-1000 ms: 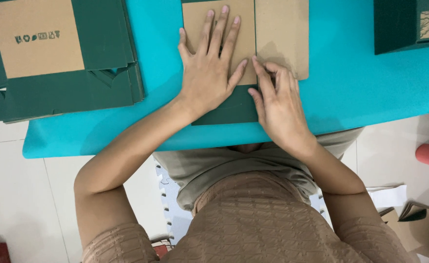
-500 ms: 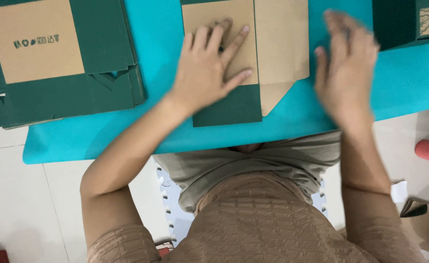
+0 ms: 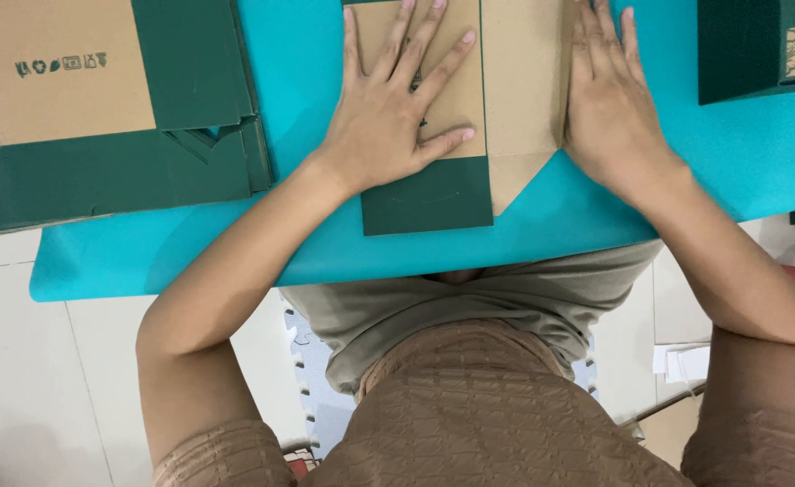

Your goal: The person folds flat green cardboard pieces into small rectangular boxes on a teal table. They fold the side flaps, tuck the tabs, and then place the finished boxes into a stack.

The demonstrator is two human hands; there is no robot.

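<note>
A flat cardboard box blank (image 3: 515,99), brown inside with dark green flaps, lies on the turquoise table (image 3: 542,243) in front of me. My left hand (image 3: 397,113) presses flat on its left brown panel, fingers spread, just above a dark green flap (image 3: 426,197). My right hand (image 3: 610,99) lies flat against the blank's right edge, fingers together and pointing away from me.
A stack of flat green and brown box blanks (image 3: 100,117) fills the table's left end. A folded dark green box (image 3: 763,50) with a leaf pattern stands at the far right. White floor tiles and paper scraps (image 3: 682,361) lie below the table.
My right hand has left the middle of the blank, swung to the right and settled on the blank's right edge. My left hand stays pressed on the left panel.
</note>
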